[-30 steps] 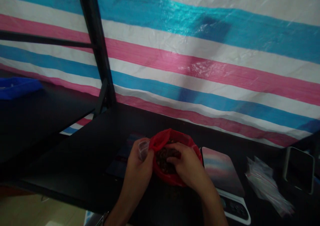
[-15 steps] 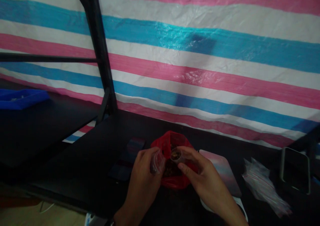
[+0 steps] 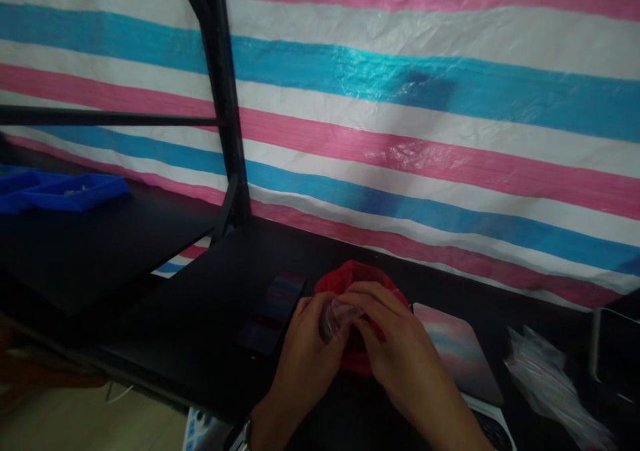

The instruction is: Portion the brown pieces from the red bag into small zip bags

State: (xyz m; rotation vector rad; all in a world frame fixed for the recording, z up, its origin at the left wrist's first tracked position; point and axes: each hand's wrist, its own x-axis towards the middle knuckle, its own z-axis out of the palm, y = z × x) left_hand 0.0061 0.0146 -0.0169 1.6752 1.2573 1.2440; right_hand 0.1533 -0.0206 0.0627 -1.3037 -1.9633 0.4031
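Note:
My left hand [image 3: 309, 344] is closed around a small clear plastic bag [image 3: 334, 321], its mouth turned toward the right hand. Bent over that mouth, my right hand [image 3: 387, 328] has its fingers closed at the bag's opening. The small clear cup it held a moment earlier is largely covered by fingers now, apparently tipped against the bag. Both hands are above a red plastic bag [image 3: 345, 278], which stands with its top spread open on the black table. The hands hide most of what is inside it.
Left of the hands lies a dark phone [image 3: 273, 311]. On the right are a pinkish flat case [image 3: 457, 351], a pile of clear zip bags [image 3: 547, 384] and another phone [image 3: 615, 354]. Blue trays [image 3: 80, 194] sit on the left shelf, beside a black post [image 3: 227, 104].
My right hand has moved left to meet the left hand, and the cup has gone from plainly visible to mostly hidden at the bag's mouth. The view has shifted slightly left.

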